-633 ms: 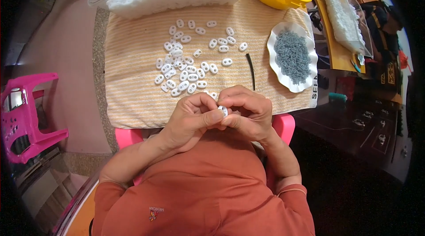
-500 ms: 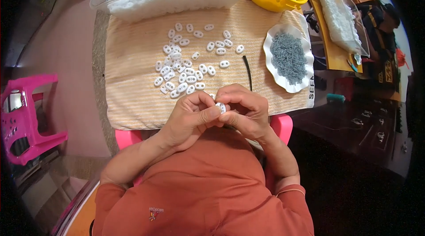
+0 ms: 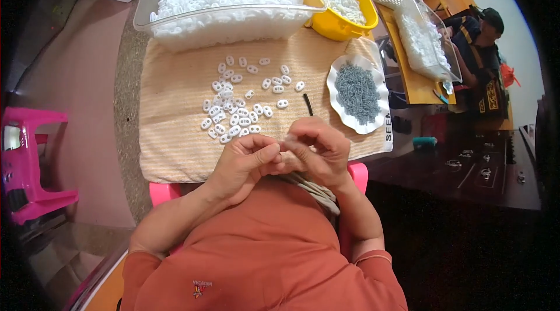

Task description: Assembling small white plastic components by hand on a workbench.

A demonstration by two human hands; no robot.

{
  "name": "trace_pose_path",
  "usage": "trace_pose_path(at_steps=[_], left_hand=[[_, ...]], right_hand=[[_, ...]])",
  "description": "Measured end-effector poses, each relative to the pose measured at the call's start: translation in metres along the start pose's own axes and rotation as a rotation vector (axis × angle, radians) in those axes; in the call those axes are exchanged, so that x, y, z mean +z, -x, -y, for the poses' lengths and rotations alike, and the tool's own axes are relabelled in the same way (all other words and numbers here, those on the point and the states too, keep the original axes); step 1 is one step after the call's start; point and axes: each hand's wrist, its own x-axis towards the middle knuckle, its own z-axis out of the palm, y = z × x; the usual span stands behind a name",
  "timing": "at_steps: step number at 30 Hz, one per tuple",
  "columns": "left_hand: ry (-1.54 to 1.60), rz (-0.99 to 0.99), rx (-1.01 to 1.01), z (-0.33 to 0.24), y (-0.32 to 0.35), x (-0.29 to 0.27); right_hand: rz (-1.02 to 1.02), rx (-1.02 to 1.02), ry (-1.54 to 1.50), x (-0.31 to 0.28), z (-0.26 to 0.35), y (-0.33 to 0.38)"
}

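My left hand (image 3: pixel 246 166) and my right hand (image 3: pixel 322 150) meet over the near edge of the towel-covered table. Left thumb and index finger are pressed together; whatever they hold is hidden. My right thumb and fingers are pinched too, a little above the left fingertips, around something too small to make out. Beyond my hands lies a loose group of white oval plastic pieces (image 3: pixel 243 121), each with two holes. A short black stick (image 3: pixel 307 104) rests just past my right hand. Farther right, small grey rod-like parts (image 3: pixel 357 94) fill a white wavy-edged dish (image 3: pixel 378 72).
At the back, a large clear bin (image 3: pixel 233 19) is heaped with white pieces, beside a yellow tub (image 3: pixel 338 32) of pale parts. A pink plastic stool (image 3: pixel 49 197) stands left. Right, another person (image 3: pixel 478 37) sits by a clear bin (image 3: pixel 429 48).
My hands were together around a white two-hole piece; that piece no longer shows. The right fingers have risen slightly off the left ones. The view has shifted, showing more of the bins.
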Motion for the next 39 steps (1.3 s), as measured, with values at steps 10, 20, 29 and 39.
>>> trace_pose_path(at_steps=[10, 20, 29, 39], left_hand=[[-0.076, -0.064, -0.026, -0.002, 0.003, 0.000], [-0.141, -0.054, -0.014, -0.003, 0.000, 0.000], [-0.136, -0.070, -0.022, -0.004, 0.002, -0.002], [-0.147, -0.079, -0.013, 0.003, 0.002, -0.006]], right_hand=[[-0.510, -0.347, 0.538, -0.063, 0.024, -0.057], [-0.473, -0.211, 0.927, -0.128, -0.010, -0.148], [0.105, -0.013, 0.567, -0.047, -0.011, -0.073], [0.233, -0.102, 0.800, -0.019, -0.021, -0.073]])
